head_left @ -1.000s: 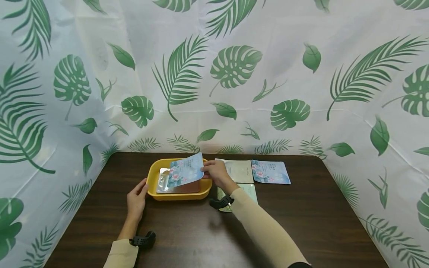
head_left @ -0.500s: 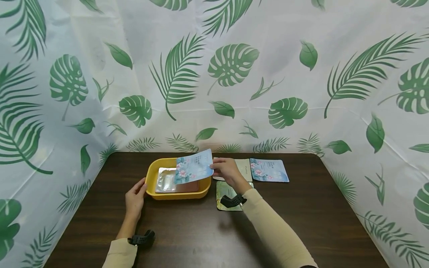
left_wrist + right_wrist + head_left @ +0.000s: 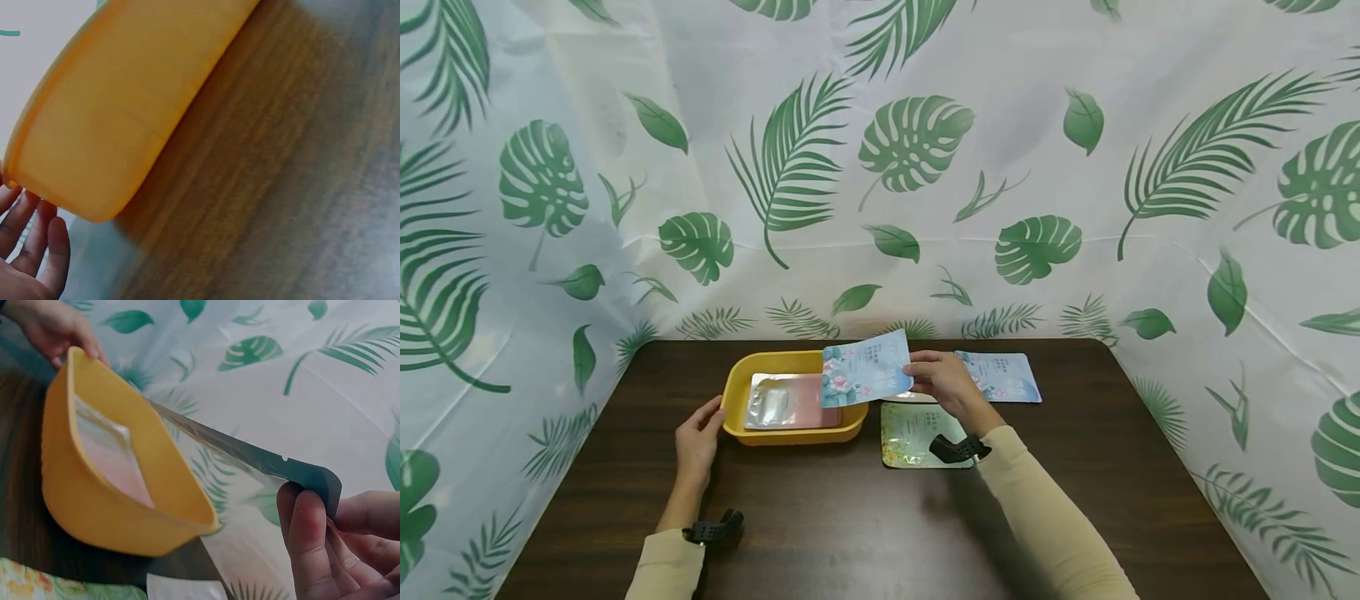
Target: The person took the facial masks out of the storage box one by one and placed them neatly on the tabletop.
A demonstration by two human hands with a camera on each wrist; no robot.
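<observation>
White fabric backdrop with green leaf print (image 3: 820, 50) filled the background. Dark brown wood-grain table (image 3: 805, 525) in front. Beige sleeves (image 3: 1045, 508) entered from 7 and 5 o'clock. Yellow rectangular tray with rounded corners (image 3: 801, 437) sat at the table's 10 o'clock. Light-blue floral sachet (image 3: 865, 369) was held tilted over the tray's 2 o'clock end; couldn't tell if its far edge touched. Matching blue floral sachet (image 3: 1007, 377) lay flat, well off at the tray's 3 o'clock. Pale green sachet (image 3: 913, 433) flat at 4 o'clock; whitish sachet (image 3: 917, 397) just above it, mostly hidden. Shiny silver-and-pink sachet (image 3: 793, 402) lay inside the tray, partly covered. Right hand (image 3: 952, 387): thumb and fingers pinched the held sachet's 3 o'clock edge. Left hand (image 3: 696, 442): fingers loosely extended, tips touching the tray's 9 o'clock end. Black wrist devices (image 3: 718, 528) on both wrists.
</observation>
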